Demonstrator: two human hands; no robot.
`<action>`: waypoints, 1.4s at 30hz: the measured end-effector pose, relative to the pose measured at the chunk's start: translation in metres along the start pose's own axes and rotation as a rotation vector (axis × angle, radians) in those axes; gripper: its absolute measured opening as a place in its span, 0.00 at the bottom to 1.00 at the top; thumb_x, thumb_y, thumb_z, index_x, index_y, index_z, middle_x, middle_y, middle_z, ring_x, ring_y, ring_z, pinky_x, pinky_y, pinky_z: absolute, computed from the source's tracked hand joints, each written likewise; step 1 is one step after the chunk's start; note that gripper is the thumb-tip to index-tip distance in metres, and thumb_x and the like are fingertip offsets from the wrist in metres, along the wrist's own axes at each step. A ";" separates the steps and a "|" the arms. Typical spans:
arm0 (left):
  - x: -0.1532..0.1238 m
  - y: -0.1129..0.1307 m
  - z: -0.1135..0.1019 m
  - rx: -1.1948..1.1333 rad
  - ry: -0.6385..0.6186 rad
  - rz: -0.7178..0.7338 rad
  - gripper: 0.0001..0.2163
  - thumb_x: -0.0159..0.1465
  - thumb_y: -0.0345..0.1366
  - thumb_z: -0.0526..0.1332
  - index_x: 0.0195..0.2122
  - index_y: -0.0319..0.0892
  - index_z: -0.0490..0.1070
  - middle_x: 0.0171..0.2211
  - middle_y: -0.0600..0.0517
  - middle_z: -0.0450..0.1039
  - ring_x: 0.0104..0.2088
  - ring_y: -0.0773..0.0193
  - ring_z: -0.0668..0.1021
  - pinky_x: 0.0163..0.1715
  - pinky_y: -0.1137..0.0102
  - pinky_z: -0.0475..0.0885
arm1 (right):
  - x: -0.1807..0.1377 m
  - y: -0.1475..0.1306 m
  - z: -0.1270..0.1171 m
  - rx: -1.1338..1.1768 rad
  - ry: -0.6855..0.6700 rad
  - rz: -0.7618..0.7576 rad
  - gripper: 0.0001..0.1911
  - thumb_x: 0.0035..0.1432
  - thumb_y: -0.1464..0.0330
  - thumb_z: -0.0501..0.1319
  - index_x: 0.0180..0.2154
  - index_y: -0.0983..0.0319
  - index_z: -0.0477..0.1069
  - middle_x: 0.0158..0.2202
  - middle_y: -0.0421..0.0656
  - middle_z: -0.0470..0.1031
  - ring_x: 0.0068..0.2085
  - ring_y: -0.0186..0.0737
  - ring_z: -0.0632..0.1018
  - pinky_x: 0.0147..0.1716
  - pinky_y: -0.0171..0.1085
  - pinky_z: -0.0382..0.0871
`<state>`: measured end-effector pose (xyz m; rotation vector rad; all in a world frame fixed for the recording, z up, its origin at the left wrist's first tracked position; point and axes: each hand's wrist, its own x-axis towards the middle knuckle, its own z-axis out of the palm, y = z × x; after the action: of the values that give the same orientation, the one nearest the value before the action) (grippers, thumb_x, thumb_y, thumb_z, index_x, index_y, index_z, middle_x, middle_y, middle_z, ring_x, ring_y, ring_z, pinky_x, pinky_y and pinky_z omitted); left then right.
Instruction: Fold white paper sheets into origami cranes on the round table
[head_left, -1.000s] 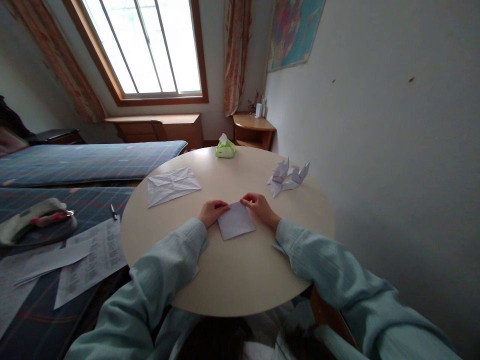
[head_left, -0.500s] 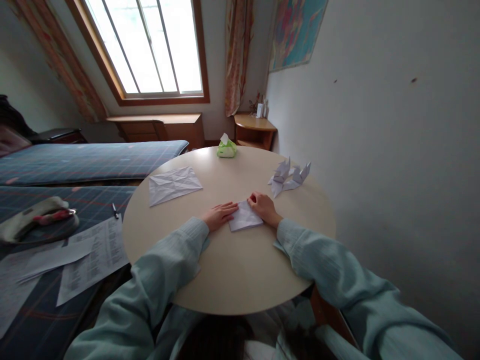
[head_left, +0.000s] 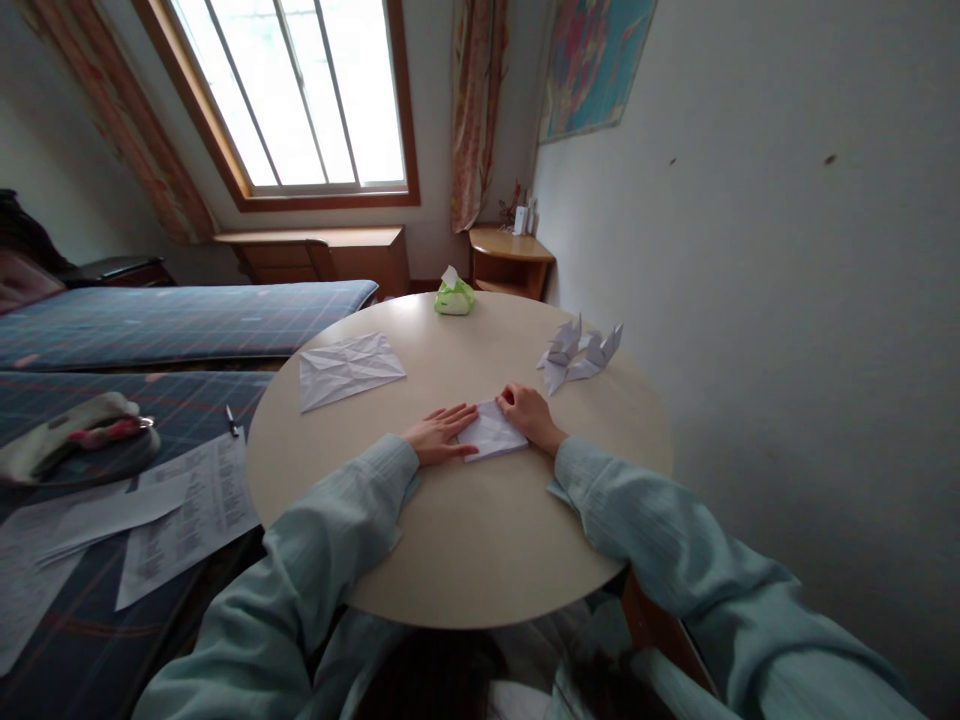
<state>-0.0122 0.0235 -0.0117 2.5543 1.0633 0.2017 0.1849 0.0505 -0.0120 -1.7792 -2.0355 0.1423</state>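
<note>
A small folded sheet of white paper [head_left: 493, 431] lies flat on the round table [head_left: 480, 530] between my hands. My left hand [head_left: 442, 434] rests flat at its left edge, fingers stretched out and thumb spread toward the near corner. At the far right edge of the paper, my right hand [head_left: 529, 412] is closed with curled fingers against it; the fingertips are partly hidden. Beyond my right hand stand folded paper figures [head_left: 576, 352] with pointed tips. A creased white sheet [head_left: 351, 371] lies unfolded at the table's left side.
A green tissue pack [head_left: 454, 297] sits at the table's far edge. Left of the table, a bed with a plaid cover [head_left: 150, 320] holds printed sheets [head_left: 187, 515], a pen [head_left: 231, 421] and a pale pouch [head_left: 82, 435]. A wall [head_left: 787, 300] stands close on the right.
My left thumb has spread away from the fingers toward the paper's near corner. My right hand and the folded paper stay almost in place.
</note>
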 end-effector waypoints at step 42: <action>0.001 -0.014 0.000 -0.600 0.535 -0.347 0.27 0.57 0.53 0.44 0.42 0.37 0.70 0.41 0.48 0.72 0.44 0.56 0.71 0.44 0.65 0.64 | 0.001 0.011 -0.008 1.253 -0.182 0.117 0.18 0.33 0.62 0.66 0.24 0.63 0.60 0.17 0.32 0.62 0.18 0.26 0.63 0.17 0.28 0.52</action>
<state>-0.0204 0.0334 -0.0170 1.7805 1.3518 0.9826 0.1984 0.0521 -0.0080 -1.0382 -1.3249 1.3084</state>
